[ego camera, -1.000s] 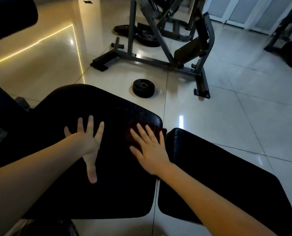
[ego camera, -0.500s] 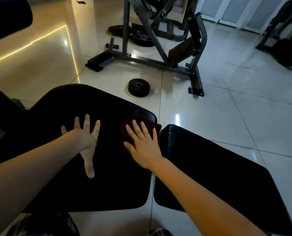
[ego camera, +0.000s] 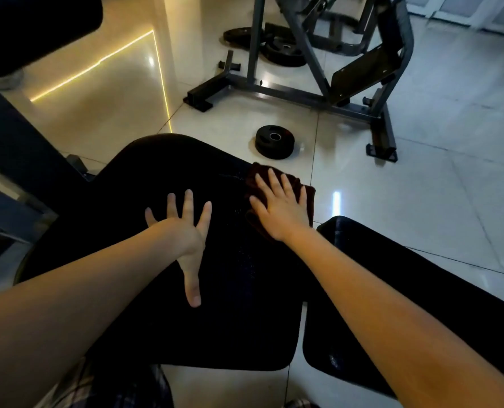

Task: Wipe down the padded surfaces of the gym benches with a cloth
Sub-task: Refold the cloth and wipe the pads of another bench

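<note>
Right hand [ego camera: 280, 207] presses cloth [ego camera: 308, 198] (dark red) onto pad [ego camera: 230, 290].

**A:** Where does the head view look from?

**B:** From the person's head, above the bench, facing forward and steeply down. It is 1 wide-angle view, so no other view overlaps it.

**A:** How near is it?

**B:** Close. The left hand [ego camera: 183, 231] and right hand [ego camera: 280, 207] reach in from the lower corners to mid-frame. The bench pad [ego camera: 144, 184] under them fills the lower centre. A 2nd pad [ego camera: 392, 275] runs off at the lower right.

**A:** And farther off?

**B:** The tiled floor [ego camera: 421, 187] takes up the right side. A weight plate [ego camera: 274, 141] lies just above centre, and a machine frame [ego camera: 318, 92] is cut off by the top edge.
</note>
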The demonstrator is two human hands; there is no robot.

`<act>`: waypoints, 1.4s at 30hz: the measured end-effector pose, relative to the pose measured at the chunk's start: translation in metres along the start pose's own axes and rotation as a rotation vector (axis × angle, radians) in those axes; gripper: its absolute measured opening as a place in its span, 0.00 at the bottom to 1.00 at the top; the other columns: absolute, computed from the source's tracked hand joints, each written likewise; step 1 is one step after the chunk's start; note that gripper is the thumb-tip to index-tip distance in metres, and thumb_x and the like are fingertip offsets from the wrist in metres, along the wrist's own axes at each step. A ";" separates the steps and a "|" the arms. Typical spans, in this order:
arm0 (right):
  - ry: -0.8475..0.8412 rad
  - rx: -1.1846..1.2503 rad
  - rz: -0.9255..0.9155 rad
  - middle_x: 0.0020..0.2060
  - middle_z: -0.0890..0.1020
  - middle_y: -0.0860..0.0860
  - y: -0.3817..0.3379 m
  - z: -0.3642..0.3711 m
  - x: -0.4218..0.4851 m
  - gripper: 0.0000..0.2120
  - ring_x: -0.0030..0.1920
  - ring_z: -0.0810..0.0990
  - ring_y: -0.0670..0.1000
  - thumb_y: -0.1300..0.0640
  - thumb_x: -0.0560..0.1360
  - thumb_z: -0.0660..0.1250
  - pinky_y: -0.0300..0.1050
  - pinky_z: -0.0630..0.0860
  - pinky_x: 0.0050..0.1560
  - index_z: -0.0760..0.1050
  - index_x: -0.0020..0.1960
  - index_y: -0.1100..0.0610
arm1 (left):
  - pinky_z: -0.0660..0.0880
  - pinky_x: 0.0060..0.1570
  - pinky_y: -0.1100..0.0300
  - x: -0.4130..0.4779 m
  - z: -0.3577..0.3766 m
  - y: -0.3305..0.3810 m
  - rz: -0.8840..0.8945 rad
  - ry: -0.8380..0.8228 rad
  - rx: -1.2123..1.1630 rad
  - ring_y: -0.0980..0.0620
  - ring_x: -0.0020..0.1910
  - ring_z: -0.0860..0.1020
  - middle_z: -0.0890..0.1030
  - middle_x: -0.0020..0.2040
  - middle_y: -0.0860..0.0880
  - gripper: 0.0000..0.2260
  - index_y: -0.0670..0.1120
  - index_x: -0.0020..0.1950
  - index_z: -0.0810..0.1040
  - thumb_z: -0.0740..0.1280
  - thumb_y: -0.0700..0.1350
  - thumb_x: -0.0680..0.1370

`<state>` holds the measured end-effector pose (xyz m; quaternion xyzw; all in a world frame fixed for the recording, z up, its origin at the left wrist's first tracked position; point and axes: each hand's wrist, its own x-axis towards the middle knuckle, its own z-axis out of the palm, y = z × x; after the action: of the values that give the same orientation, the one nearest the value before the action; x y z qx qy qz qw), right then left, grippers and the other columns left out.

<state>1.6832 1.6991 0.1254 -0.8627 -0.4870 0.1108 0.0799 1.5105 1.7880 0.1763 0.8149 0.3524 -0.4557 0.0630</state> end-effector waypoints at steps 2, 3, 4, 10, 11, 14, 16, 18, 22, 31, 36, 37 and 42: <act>-0.017 0.019 0.011 0.78 0.42 0.46 -0.004 -0.004 0.015 0.27 0.77 0.38 0.50 0.39 0.81 0.44 0.61 0.35 0.73 0.43 0.78 0.42 | 0.43 0.69 0.28 -0.004 -0.002 -0.001 -0.002 0.008 -0.008 0.30 0.70 0.26 0.17 0.67 0.38 0.75 0.49 0.69 0.18 0.82 0.60 0.55; -0.027 0.024 0.010 0.78 0.42 0.47 -0.006 -0.005 0.016 0.27 0.77 0.38 0.51 0.39 0.82 0.44 0.61 0.35 0.73 0.43 0.78 0.43 | 0.43 0.69 0.27 -0.007 -0.002 -0.002 0.001 0.002 0.003 0.30 0.69 0.25 0.17 0.67 0.37 0.75 0.48 0.68 0.17 0.82 0.61 0.55; -0.036 0.024 0.006 0.78 0.41 0.47 -0.007 -0.004 0.012 0.27 0.77 0.38 0.51 0.39 0.82 0.44 0.61 0.35 0.73 0.42 0.78 0.43 | 0.43 0.69 0.27 -0.009 -0.002 -0.002 0.003 -0.002 0.016 0.29 0.69 0.26 0.17 0.66 0.37 0.75 0.48 0.68 0.17 0.82 0.62 0.55; -0.042 -0.026 -0.179 0.77 0.37 0.44 -0.004 0.013 -0.084 0.28 0.75 0.32 0.48 0.37 0.80 0.41 0.58 0.34 0.75 0.38 0.77 0.41 | 0.44 0.69 0.28 -0.013 -0.001 0.000 -0.030 0.009 0.033 0.29 0.70 0.26 0.17 0.67 0.37 0.75 0.48 0.67 0.17 0.81 0.63 0.54; -0.043 -0.026 -0.208 0.77 0.36 0.43 -0.003 0.017 -0.110 0.29 0.75 0.31 0.48 0.35 0.78 0.39 0.57 0.32 0.74 0.38 0.77 0.41 | 0.44 0.69 0.28 -0.012 0.000 0.002 -0.036 0.017 0.033 0.29 0.70 0.26 0.17 0.67 0.37 0.75 0.48 0.67 0.17 0.81 0.63 0.54; -0.073 -0.012 -0.261 0.77 0.37 0.41 -0.001 0.027 -0.170 0.31 0.75 0.30 0.47 0.32 0.76 0.32 0.53 0.28 0.73 0.38 0.77 0.39 | 0.44 0.69 0.28 -0.009 0.002 0.004 -0.046 0.023 0.063 0.28 0.69 0.25 0.16 0.64 0.36 0.76 0.46 0.62 0.14 0.81 0.65 0.52; -0.074 -0.028 -0.263 0.77 0.37 0.41 0.003 0.029 -0.172 0.32 0.75 0.31 0.46 0.31 0.75 0.30 0.53 0.28 0.73 0.38 0.77 0.39 | 0.44 0.68 0.27 -0.006 0.002 0.003 -0.053 0.018 0.073 0.28 0.68 0.25 0.15 0.63 0.35 0.75 0.46 0.57 0.14 0.80 0.66 0.52; -0.039 -0.038 -0.261 0.77 0.38 0.41 -0.002 0.026 -0.147 0.31 0.76 0.32 0.46 0.32 0.76 0.31 0.54 0.29 0.73 0.40 0.77 0.39 | 0.43 0.68 0.27 -0.003 0.002 0.004 -0.055 0.013 0.065 0.28 0.67 0.25 0.15 0.62 0.35 0.74 0.46 0.57 0.14 0.81 0.65 0.52; 0.019 -0.084 -0.226 0.78 0.40 0.43 -0.020 0.017 -0.066 0.29 0.76 0.35 0.47 0.35 0.78 0.39 0.55 0.32 0.74 0.40 0.77 0.40 | 0.43 0.67 0.26 0.001 0.001 0.006 -0.040 0.004 0.043 0.28 0.67 0.24 0.15 0.62 0.35 0.75 0.47 0.63 0.15 0.81 0.63 0.54; -0.046 -0.037 -0.106 0.78 0.41 0.48 -0.049 0.001 0.022 0.28 0.78 0.39 0.51 0.40 0.82 0.44 0.58 0.36 0.74 0.43 0.79 0.45 | 0.43 0.68 0.26 -0.009 -0.002 -0.001 0.038 0.023 0.010 0.29 0.70 0.26 0.19 0.68 0.37 0.74 0.49 0.69 0.19 0.82 0.60 0.57; -0.063 -0.063 -0.259 0.77 0.37 0.44 -0.032 0.015 -0.074 0.29 0.76 0.33 0.48 0.36 0.79 0.41 0.55 0.33 0.75 0.37 0.77 0.42 | 0.42 0.70 0.29 -0.014 0.000 -0.025 0.133 0.048 0.074 0.34 0.70 0.25 0.18 0.69 0.42 0.69 0.53 0.69 0.19 0.76 0.69 0.58; -0.070 -0.076 -0.288 0.76 0.35 0.43 -0.029 0.017 -0.093 0.30 0.75 0.31 0.47 0.33 0.77 0.37 0.53 0.31 0.74 0.35 0.76 0.40 | 0.43 0.70 0.29 -0.014 -0.006 -0.036 0.152 0.058 0.064 0.35 0.71 0.25 0.19 0.70 0.45 0.67 0.56 0.70 0.20 0.75 0.70 0.60; -0.067 -0.131 -0.303 0.75 0.33 0.40 -0.024 0.023 -0.111 0.31 0.74 0.28 0.44 0.31 0.73 0.29 0.47 0.23 0.70 0.32 0.74 0.37 | 0.43 0.70 0.29 0.000 -0.027 -0.078 0.062 0.118 -0.062 0.40 0.73 0.26 0.20 0.71 0.48 0.68 0.57 0.71 0.21 0.77 0.69 0.58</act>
<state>1.6017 1.6169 0.1217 -0.7785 -0.6202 0.0941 0.0232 1.4802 1.8570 0.2093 0.8486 0.3440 -0.3936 0.0813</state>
